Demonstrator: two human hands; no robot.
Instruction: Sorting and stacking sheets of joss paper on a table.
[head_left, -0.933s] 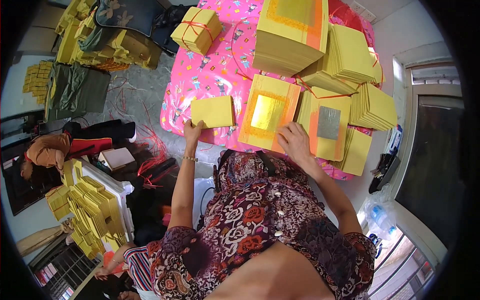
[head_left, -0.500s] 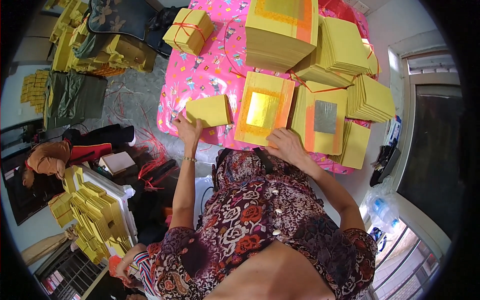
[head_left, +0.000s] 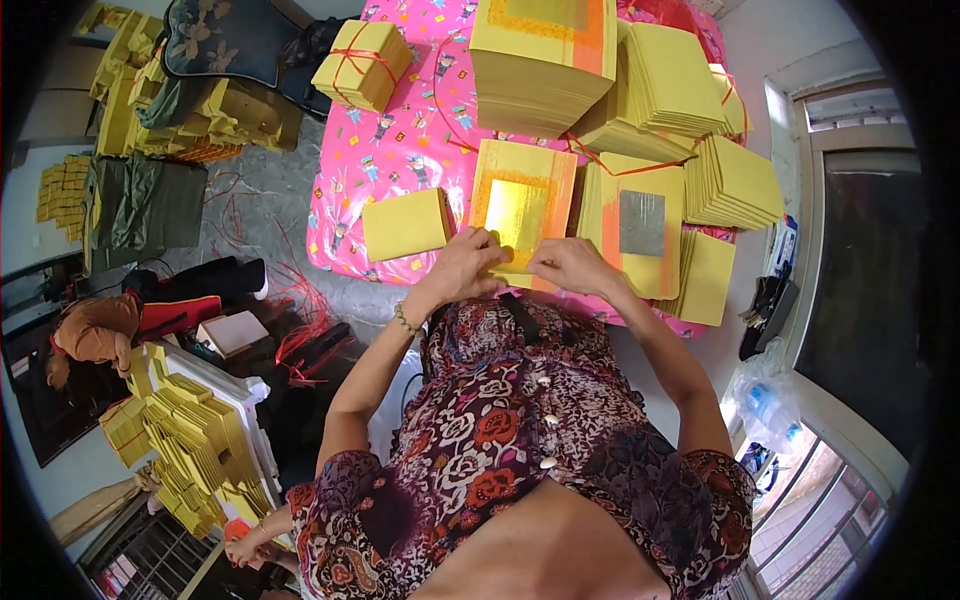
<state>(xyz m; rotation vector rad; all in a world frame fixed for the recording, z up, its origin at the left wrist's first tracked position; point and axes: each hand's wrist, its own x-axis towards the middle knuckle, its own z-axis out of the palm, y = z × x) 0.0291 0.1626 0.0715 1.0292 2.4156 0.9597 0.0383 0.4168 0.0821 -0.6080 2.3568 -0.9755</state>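
At the near edge of the pink-covered table, our left hand and right hand pinch the near edge of the gold-foil paper stack. One tied bundle sits finished at the far corner; several loose stacks appear untied.

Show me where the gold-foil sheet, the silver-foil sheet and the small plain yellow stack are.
gold-foil sheet (head_left: 517, 212): head view, on the shiny gold square.
silver-foil sheet (head_left: 641, 222): head view, on the grey square.
small plain yellow stack (head_left: 405, 224): head view, on its top face.
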